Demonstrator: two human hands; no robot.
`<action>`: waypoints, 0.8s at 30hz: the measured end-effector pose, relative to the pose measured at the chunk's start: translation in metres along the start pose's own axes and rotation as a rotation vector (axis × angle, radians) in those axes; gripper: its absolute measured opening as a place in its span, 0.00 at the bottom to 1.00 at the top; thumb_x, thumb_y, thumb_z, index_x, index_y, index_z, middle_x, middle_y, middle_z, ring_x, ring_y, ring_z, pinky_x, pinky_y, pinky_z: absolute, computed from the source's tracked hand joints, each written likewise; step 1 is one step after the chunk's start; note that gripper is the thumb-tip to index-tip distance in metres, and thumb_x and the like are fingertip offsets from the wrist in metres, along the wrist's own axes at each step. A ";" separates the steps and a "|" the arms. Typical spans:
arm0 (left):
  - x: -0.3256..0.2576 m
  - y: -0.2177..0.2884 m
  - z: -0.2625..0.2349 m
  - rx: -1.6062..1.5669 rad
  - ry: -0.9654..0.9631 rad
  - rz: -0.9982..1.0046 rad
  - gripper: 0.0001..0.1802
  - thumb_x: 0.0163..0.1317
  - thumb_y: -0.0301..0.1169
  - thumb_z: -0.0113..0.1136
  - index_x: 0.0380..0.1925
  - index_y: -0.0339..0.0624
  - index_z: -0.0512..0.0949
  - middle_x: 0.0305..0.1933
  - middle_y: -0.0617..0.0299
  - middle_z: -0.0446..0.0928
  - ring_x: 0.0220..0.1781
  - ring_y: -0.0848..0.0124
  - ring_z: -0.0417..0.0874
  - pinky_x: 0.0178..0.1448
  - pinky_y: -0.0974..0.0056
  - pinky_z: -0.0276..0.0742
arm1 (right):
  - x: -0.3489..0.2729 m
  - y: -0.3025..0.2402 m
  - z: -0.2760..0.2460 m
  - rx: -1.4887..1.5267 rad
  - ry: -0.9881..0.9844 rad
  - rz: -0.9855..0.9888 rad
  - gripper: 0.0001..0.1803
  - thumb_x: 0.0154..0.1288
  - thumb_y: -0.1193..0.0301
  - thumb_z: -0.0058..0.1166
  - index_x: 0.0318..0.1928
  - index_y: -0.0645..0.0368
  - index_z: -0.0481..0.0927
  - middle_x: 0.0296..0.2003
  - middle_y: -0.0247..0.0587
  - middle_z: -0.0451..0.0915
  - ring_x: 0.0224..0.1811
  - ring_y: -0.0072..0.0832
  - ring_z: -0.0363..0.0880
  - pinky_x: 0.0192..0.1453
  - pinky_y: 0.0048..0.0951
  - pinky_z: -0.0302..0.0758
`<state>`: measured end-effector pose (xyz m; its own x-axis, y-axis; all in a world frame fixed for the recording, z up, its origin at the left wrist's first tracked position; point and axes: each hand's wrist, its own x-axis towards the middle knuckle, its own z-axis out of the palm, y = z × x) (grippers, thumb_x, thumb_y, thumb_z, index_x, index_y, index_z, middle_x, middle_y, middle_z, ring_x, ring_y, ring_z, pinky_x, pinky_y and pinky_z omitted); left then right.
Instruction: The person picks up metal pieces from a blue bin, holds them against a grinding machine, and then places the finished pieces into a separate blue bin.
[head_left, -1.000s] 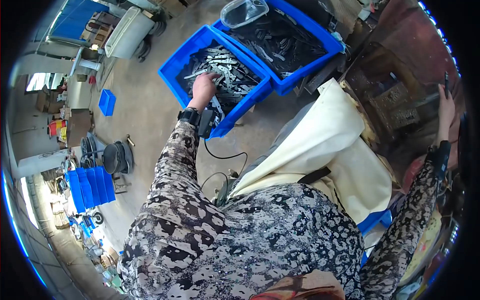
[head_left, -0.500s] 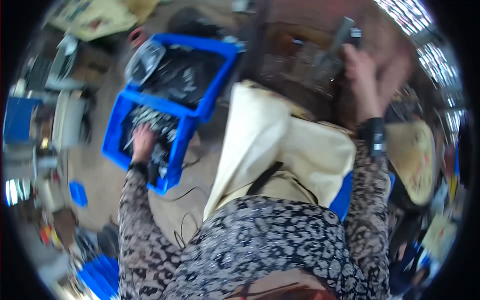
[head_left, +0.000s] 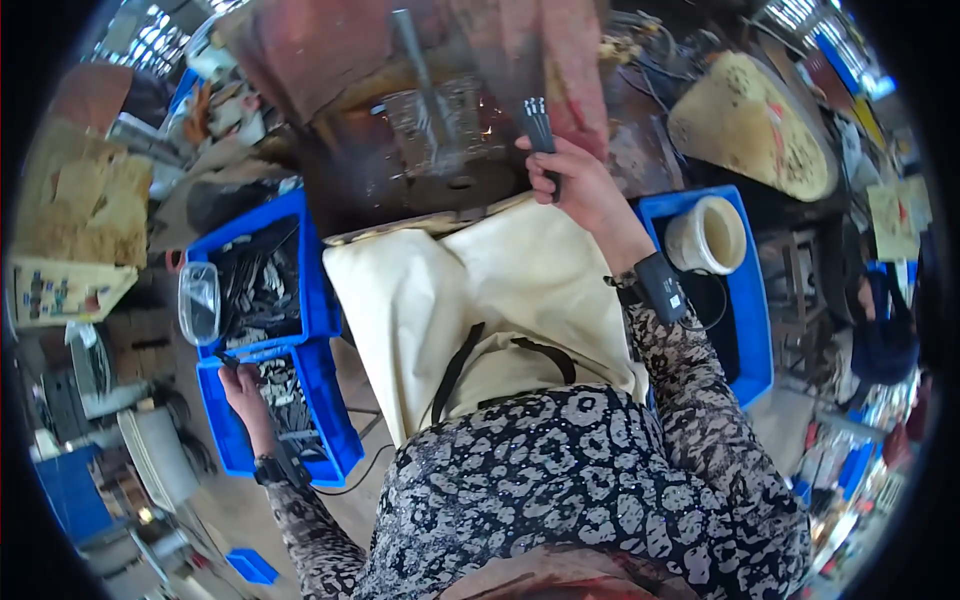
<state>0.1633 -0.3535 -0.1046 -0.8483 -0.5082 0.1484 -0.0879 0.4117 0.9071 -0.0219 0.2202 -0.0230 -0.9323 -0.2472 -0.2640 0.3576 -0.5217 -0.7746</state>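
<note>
My right hand (head_left: 590,185) is closed round a small bundle of dark, flat strips (head_left: 540,128) with bright tips, raised in front of the machine (head_left: 455,192). My left hand (head_left: 247,400) is at the left side of the lower blue bin (head_left: 352,440), its fingers pinched on a dark flat piece (head_left: 229,359). Grey and black flat metal pieces (head_left: 290,395) lie heaped in that bin. A bright metal bar (head_left: 410,55) stands upright over the machine's wet, dark bed, where a small orange glint shows.
Behind the lower bin, another blue bin (head_left: 325,290) holds dark strips, with a clear plastic tub (head_left: 199,305) at its left rim. A cream apron (head_left: 480,270) spans my lap. To the right, a white bucket (head_left: 705,236) stands in a large blue crate (head_left: 757,330). A cable loops beside the bins.
The view has turned, shifting the machine leftward and bringing the bucket into sight. My left hand has come up from among the pieces to the bin's left side. My right hand is nearer me.
</note>
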 end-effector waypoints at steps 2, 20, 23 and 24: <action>0.013 0.033 0.036 -0.028 -0.045 0.022 0.11 0.72 0.34 0.49 0.49 0.42 0.73 0.29 0.69 0.73 0.27 0.81 0.70 0.30 0.74 0.67 | -0.014 0.003 -0.011 0.056 -0.033 -0.030 0.17 0.65 0.73 0.50 0.54 0.62 0.72 0.26 0.27 0.67 0.21 0.16 0.60 0.24 0.21 0.57; 0.048 0.182 0.339 -0.330 -0.743 0.137 0.26 0.68 0.25 0.48 0.66 0.52 0.66 0.41 0.68 0.78 0.23 0.87 0.61 0.25 0.80 0.55 | -0.071 0.043 -0.067 -0.217 0.442 -0.247 0.03 0.60 0.70 0.49 0.33 0.54 0.71 0.17 0.30 0.65 0.13 0.23 0.62 0.12 0.29 0.54; 0.085 0.111 0.363 -0.208 -0.740 0.371 0.21 0.69 0.24 0.45 0.62 0.46 0.71 0.45 0.65 0.78 0.27 0.84 0.66 0.28 0.78 0.60 | -0.076 0.025 -0.062 -0.170 0.570 -0.133 0.03 0.61 0.70 0.48 0.33 0.54 0.71 0.18 0.31 0.64 0.13 0.23 0.60 0.12 0.29 0.53; 0.094 0.093 0.376 -0.165 -0.688 0.457 0.20 0.70 0.23 0.43 0.60 0.44 0.72 0.48 0.65 0.77 0.30 0.82 0.68 0.31 0.78 0.62 | -0.084 0.013 -0.058 -0.186 0.599 -0.159 0.03 0.61 0.70 0.48 0.33 0.54 0.71 0.18 0.31 0.64 0.13 0.23 0.60 0.12 0.29 0.53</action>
<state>-0.1211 -0.0788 -0.1545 -0.9156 0.2781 0.2904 0.3738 0.3222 0.8698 0.0579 0.2814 -0.0445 -0.8611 0.3478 -0.3709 0.2472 -0.3510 -0.9032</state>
